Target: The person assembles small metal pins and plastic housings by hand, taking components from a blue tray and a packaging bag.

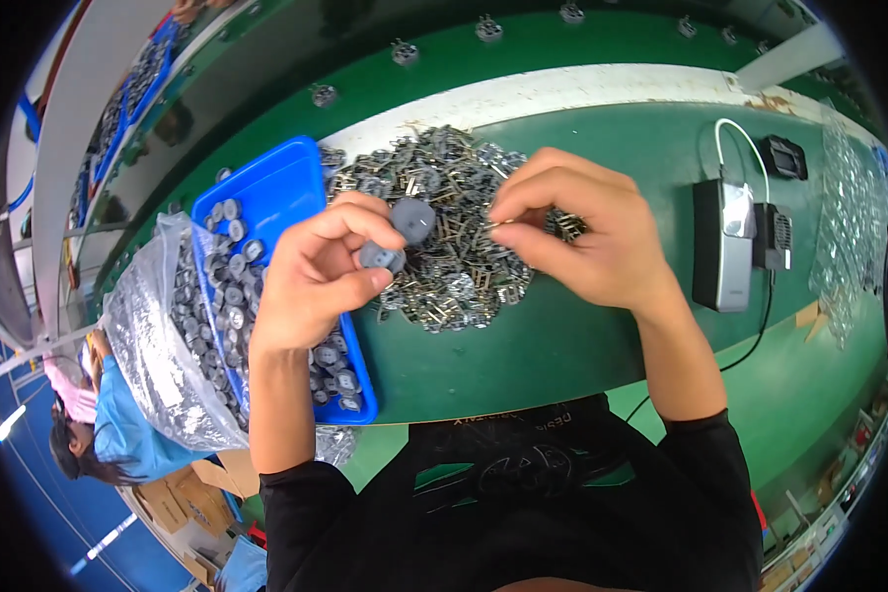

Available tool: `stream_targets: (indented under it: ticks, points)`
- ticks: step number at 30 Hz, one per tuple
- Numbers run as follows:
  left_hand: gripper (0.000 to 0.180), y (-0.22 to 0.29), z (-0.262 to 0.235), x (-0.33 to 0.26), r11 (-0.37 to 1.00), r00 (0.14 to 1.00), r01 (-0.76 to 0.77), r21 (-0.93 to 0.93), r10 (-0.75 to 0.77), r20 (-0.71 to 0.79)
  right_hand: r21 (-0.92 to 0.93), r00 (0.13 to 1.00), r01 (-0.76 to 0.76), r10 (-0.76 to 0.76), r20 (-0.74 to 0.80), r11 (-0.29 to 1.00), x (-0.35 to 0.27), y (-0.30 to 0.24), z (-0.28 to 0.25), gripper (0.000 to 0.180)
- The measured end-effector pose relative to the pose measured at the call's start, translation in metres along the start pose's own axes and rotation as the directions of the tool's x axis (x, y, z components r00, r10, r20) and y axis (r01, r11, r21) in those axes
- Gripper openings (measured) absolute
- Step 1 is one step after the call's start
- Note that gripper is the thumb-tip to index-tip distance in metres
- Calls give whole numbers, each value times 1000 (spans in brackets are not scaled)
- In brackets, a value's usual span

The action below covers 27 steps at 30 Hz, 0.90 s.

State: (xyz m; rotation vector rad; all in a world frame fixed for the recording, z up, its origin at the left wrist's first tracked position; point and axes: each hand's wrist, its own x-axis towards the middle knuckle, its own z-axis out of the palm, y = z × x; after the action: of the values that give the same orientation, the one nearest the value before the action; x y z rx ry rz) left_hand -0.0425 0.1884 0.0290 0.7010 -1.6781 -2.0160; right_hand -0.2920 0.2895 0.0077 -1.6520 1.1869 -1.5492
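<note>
My left hand [316, 261] pinches a small grey round plastic part [381, 258] with a slotted face between thumb and fingers. Just past its index finger shows a larger dark grey disc [413, 221]; whether the hand also holds it I cannot tell. To the right, my right hand [582, 222] has thumb and index fingertips pressed together on a tiny, thin piece [500, 225] too small to name. Both hands are above a heap of metal-pronged parts [454, 286] on the green tabletop [444, 370].
Left of the heap, a blue tray [365, 385] holds many grey round parts, beside a clear plastic bag [143, 321]. A grey box-shaped device [722, 247] with cables stands on the right, near bubble wrap [839, 217]. Spaced-out parts sit on a green conveyor [444, 44] behind. Another person [133, 419] is at far left.
</note>
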Motion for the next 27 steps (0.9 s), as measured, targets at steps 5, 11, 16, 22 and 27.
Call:
stream_targets:
  ticks: [5,11,16,22,27]
  points:
    - [31,-14,39,12,989,988,-74,124,90,-123,33,996,-88,88,23,996,-2,-2,4,10]
    - [34,-5,57,13,288,798,-334,898,592,107,162,971,-234,238,-1,959,-5,-6,-6,11]
    - [35,-16,58,8,211,715,-472,856,659,232,103,973,-230,230,12,968,-4,-8,3,9]
    - [22,-17,53,12,96,646,-571,815,666,374,106,961,-272,264,83,956,-6,-7,6,8]
    - [22,-20,49,12,66,622,-596,800,668,408,186,947,-308,281,154,933,-8,-2,9,8]
